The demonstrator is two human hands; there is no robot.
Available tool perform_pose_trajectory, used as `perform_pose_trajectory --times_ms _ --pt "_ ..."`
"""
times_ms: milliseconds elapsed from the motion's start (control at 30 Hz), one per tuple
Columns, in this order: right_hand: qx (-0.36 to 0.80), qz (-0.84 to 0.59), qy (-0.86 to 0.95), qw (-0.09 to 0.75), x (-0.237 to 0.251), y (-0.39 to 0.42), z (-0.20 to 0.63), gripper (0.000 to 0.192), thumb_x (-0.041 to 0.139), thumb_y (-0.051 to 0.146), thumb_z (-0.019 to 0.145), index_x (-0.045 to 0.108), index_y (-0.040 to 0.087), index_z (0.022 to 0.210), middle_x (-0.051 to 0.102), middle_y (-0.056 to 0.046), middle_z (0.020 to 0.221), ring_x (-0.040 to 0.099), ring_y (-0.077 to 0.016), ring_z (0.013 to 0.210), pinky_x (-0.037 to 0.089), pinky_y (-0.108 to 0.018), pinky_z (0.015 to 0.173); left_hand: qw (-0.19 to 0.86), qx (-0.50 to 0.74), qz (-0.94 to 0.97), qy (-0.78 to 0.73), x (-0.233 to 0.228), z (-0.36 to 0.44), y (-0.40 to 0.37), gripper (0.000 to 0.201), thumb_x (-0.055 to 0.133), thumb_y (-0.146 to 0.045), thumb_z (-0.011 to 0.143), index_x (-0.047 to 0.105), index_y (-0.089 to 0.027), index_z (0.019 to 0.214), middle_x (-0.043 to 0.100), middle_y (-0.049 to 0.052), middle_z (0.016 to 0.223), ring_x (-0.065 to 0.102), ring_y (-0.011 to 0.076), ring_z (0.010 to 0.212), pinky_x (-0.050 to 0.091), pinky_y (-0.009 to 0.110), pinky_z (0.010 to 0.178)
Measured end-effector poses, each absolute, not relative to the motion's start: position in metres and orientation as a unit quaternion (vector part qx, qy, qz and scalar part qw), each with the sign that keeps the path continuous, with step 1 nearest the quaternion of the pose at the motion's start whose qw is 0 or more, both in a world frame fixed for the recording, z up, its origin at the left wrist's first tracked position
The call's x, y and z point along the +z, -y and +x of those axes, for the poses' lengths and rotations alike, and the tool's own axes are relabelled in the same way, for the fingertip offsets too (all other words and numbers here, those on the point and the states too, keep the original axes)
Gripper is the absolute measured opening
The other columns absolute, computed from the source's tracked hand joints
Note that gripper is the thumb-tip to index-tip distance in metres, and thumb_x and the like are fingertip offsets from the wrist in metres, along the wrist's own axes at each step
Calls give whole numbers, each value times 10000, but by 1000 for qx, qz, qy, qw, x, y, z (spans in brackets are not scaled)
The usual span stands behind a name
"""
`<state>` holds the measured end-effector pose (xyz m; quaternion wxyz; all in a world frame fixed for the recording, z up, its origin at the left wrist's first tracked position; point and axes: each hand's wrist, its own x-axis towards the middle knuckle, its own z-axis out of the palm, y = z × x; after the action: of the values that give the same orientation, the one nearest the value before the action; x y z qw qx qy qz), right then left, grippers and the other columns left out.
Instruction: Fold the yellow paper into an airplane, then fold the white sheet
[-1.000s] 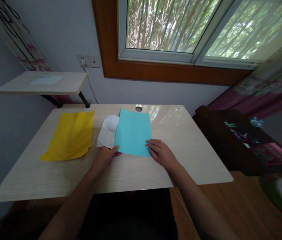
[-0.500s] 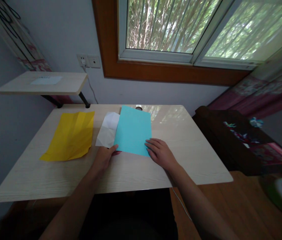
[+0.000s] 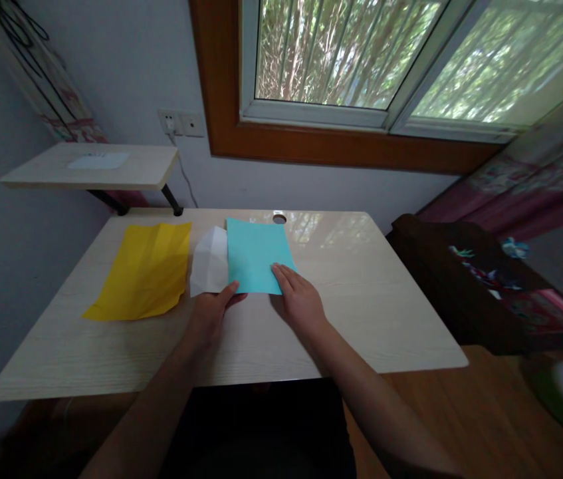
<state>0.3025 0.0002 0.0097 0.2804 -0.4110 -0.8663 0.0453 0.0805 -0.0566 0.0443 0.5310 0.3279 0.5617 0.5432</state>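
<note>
A light blue sheet of paper [image 3: 257, 256] overlaps the right part of a creased white sheet [image 3: 210, 263] at the middle of the table. My left hand [image 3: 211, 313] is closed on the blue sheet's lower left corner, thumb on top and fingers beneath; whether it also grips the white sheet I cannot tell. Over the blue sheet's lower right part lies my right hand [image 3: 301, 296], its fingers stretched out on the paper. The right thumb is hard to make out.
A yellow sheet [image 3: 141, 269] lies on the table [image 3: 385, 313] to the left. Behind it stands a raised shelf [image 3: 146, 163] with a white paper on top. A round cable hole [image 3: 279, 219] is near the table's back edge. Dark furniture [image 3: 431, 279] stands at the right.
The blue sheet has turned straighter and shifted slightly left, uncovering the cable hole. My right hand has moved left and up onto the sheet. The left hand stays at the corner.
</note>
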Motion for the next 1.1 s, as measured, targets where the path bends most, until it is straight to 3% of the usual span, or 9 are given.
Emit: perform_pose_trajectory --times_ms 100,167,267,367,433,567,667,867,1100 --pt "148 -451 810 344 23 0 300 521 465 164 946 529 242 1457 659 -101 1346 645 -279 1204 525 -438 1054 539 624 381 -418 66 85 63 411 802 -462 790 700 -201 1090 711 101 1181 660 300 1168 547 464 1023" --pt "239 -483 748 387 31 0 298 358 439 294 1000 669 247 1271 735 -68 1178 683 -274 1105 547 -421 997 517 638 441 -361 79 84 66 505 808 -418 805 628 -268 1253 626 82 1346 578 300 1301 505 480 1089" --pt "382 -522 611 457 39 -3 299 400 497 533 982 729 212 1032 760 -47 1017 698 -274 1020 566 -402 939 414 647 487 -415 85 75 64 491 759 -380 863 585 -280 1311 534 81 1439 490 270 1387 424 446 1168" --pt "512 -512 467 508 42 -7 306 454 617 600 889 705 199 1083 762 -57 1065 709 -271 1023 589 -387 906 311 656 436 -533 71 58 55 460 730 -418 884 584 -244 1284 518 98 1427 458 255 1401 368 418 1198" --pt "571 -505 417 495 43 -7 315 449 652 576 862 695 203 1108 768 -73 1060 726 -278 988 616 -387 844 329 644 387 -571 59 48 50 545 745 -454 863 548 -241 1324 512 106 1443 460 263 1393 362 426 1193" --pt "617 -509 429 420 37 -5 335 375 639 532 876 716 210 1051 781 -105 1004 748 -308 908 641 -417 754 494 624 308 -522 46 39 46 678 762 -475 829 465 -273 1404 516 113 1464 564 272 1277 522 394 1011" --pt "612 -516 456 387 25 -4 347 334 630 502 886 734 210 1010 786 -116 947 754 -318 842 645 -440 723 540 589 273 -536 42 36 48 751 786 -432 807 417 -305 1448 536 126 1442 646 251 1129 578 317 800" --pt "554 -523 547 347 7 -9 357 278 617 441 904 759 206 944 786 -113 848 752 -310 796 642 -430 672 440 520 371 -631 21 21 50 940 844 -292 699 353 -235 1499 637 113 1214 681 166 815 545 283 711" --pt "545 -516 574 327 -3 -17 366 257 620 409 907 746 203 994 790 -109 903 759 -293 812 646 -423 686 320 430 501 -679 17 15 54 695 772 -207 706 563 -227 1369 648 35 1023 559 110 577 494 282 633"
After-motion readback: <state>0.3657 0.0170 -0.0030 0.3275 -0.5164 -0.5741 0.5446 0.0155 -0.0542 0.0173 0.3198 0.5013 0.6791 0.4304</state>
